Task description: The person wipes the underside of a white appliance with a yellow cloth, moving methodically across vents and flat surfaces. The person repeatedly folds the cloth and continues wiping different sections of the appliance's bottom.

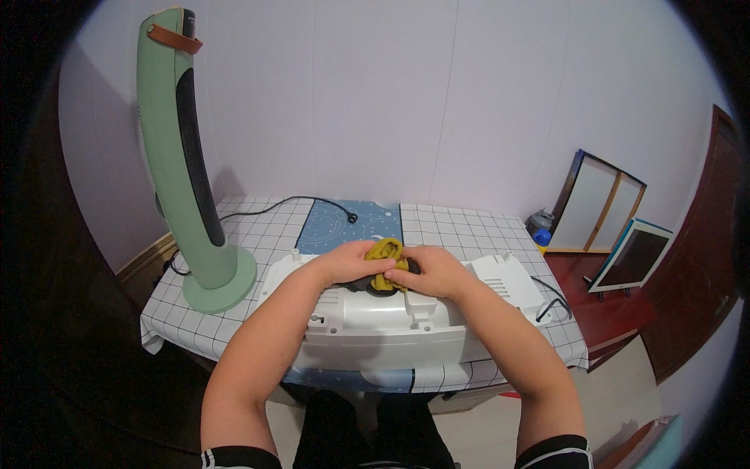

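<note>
A bunched yellow-green cloth (385,248) is gripped between my two hands, above the middle of a white plastic appliance housing (375,346) that lies on the table. My left hand (354,262) presses it from the left, and my right hand (430,271) closes on it from the right. Something dark grey or black (357,285) sits against the cloth, partly hidden by my fingers; I cannot tell what it is. The housing has posts, vents at its right end and a dark cable (551,287) there. My forearms cover parts of it.
A green tower fan or heater (167,146) stands on the table's left. Behind the housing a plug (351,217) lies on the blue patterned part of the checked tablecloth (457,231). To the right, a red surface (621,316) holds a framed panel (630,258) and a leaning wooden frame (606,205).
</note>
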`<state>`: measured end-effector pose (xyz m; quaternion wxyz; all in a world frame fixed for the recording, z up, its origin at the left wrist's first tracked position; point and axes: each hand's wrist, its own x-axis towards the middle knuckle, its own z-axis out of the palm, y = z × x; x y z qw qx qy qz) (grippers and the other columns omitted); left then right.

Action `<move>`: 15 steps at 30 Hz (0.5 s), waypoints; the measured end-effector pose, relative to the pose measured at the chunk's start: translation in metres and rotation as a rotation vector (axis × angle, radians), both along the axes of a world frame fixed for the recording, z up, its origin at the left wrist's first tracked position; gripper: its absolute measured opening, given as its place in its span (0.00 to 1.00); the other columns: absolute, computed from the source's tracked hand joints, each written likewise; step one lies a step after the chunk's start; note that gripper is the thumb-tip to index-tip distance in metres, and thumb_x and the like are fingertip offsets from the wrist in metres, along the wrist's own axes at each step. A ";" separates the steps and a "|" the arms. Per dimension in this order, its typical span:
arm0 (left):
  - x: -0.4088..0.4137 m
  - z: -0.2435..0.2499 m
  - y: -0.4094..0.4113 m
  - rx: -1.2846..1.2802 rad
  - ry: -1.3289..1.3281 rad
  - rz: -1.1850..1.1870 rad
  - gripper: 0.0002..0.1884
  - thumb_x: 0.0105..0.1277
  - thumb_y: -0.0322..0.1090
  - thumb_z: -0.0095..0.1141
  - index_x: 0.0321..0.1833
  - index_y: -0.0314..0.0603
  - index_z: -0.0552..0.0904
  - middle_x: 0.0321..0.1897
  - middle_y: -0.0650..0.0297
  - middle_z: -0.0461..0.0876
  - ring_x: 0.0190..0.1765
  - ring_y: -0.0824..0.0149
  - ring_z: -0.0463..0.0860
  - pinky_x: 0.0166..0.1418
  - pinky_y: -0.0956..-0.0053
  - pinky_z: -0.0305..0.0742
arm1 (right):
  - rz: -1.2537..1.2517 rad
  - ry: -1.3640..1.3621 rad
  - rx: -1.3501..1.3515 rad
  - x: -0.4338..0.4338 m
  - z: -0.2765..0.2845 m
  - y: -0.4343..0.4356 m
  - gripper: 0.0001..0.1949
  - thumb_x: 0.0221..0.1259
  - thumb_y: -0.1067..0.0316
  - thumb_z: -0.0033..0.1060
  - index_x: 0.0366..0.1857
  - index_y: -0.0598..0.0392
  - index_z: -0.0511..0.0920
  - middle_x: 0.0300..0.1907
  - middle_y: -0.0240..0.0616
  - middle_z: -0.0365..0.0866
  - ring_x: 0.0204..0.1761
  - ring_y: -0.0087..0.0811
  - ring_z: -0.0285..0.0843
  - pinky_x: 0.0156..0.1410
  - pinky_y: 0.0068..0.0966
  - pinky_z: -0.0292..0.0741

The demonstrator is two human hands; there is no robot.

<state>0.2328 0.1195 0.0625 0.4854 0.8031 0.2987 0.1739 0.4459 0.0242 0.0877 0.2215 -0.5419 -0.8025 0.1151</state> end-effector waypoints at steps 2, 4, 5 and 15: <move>0.000 -0.002 0.002 0.011 0.017 0.012 0.27 0.74 0.52 0.66 0.65 0.38 0.81 0.53 0.62 0.87 0.55 0.70 0.83 0.64 0.72 0.77 | 0.020 0.020 0.018 0.001 -0.002 0.001 0.28 0.66 0.35 0.64 0.46 0.54 0.86 0.32 0.49 0.87 0.37 0.51 0.84 0.44 0.43 0.78; 0.001 -0.002 0.002 0.020 0.028 0.015 0.27 0.74 0.52 0.66 0.65 0.38 0.81 0.54 0.62 0.87 0.56 0.70 0.83 0.64 0.72 0.77 | 0.025 0.023 0.023 0.002 -0.003 0.002 0.28 0.66 0.35 0.64 0.46 0.55 0.86 0.31 0.49 0.86 0.36 0.51 0.84 0.43 0.42 0.77; 0.002 -0.001 0.001 0.024 0.030 0.014 0.27 0.74 0.52 0.66 0.65 0.38 0.81 0.54 0.62 0.87 0.56 0.70 0.82 0.64 0.72 0.77 | 0.022 0.016 0.021 0.002 -0.003 0.001 0.28 0.66 0.35 0.64 0.46 0.55 0.86 0.32 0.49 0.86 0.36 0.51 0.84 0.43 0.42 0.77; 0.000 -0.002 0.002 0.029 0.044 0.031 0.28 0.73 0.53 0.66 0.66 0.39 0.81 0.55 0.62 0.86 0.57 0.70 0.82 0.65 0.72 0.76 | 0.017 -0.022 0.006 -0.001 0.003 -0.001 0.28 0.66 0.35 0.62 0.48 0.53 0.86 0.35 0.51 0.88 0.40 0.54 0.86 0.48 0.45 0.80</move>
